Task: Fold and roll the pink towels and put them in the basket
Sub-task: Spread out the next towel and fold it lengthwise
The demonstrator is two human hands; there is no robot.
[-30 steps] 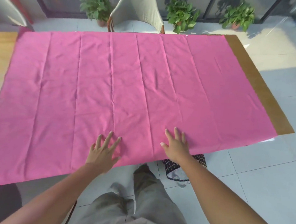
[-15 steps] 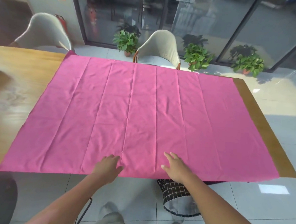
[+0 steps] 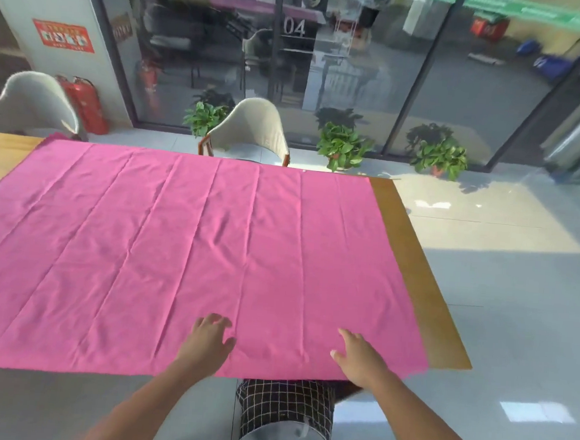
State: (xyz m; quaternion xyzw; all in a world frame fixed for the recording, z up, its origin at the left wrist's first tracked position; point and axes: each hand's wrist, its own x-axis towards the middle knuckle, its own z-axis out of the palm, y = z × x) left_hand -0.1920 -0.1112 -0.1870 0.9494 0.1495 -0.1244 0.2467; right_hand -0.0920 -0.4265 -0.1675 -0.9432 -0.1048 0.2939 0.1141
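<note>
Both hands have slid toward the near edge since a second ago. Left hand point(image 3: 208, 340) rests on the pink towel point(image 3: 190, 254) with fingers curled, bunching no visible cloth; right hand point(image 3: 358, 357) lies flat, fingers relaxed. Towel spreads across the wooden table point(image 3: 424, 291); checked basket point(image 3: 285, 415) stands below.

both forearms are bare all the way down, no sleeves, nothing on the left hand point(image 3: 208, 342) or right hand point(image 3: 358, 358) either, no gloves or rings
</note>
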